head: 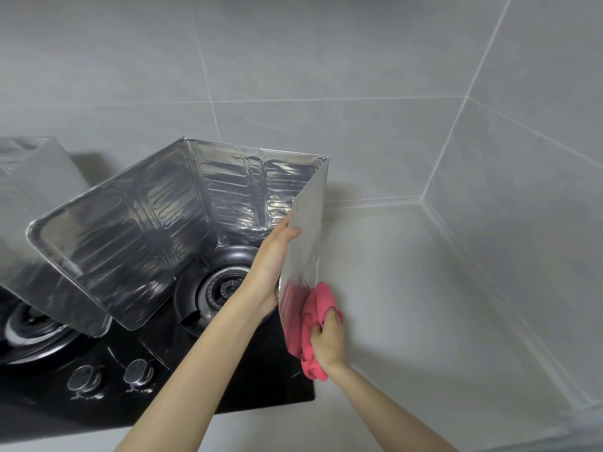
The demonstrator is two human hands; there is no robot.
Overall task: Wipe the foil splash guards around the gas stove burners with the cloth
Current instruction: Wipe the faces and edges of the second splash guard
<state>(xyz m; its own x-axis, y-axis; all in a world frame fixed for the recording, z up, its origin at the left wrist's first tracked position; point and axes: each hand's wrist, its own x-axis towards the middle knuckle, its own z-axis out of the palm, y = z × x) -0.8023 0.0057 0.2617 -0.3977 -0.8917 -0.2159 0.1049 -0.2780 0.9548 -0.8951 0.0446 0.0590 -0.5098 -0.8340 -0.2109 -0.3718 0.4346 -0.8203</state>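
on black glass stove top (254, 370), right side: foil splash guard (137, 230), three panels upright around right burner (225, 285). left hand (274, 265) holds the near edge of its right panel, one fingertip lapped onto the outer face. right hand (328, 340) clenched round pink cloth (310, 321), which is pressed to that panel's lower outer face. second guard (29, 177) stands just beside, at left, over left burner (32, 327). two knobs (85, 381) near front edge. grey countertop (424, 305) lies open to the right, ending at tiled wall (293, 60) corner.
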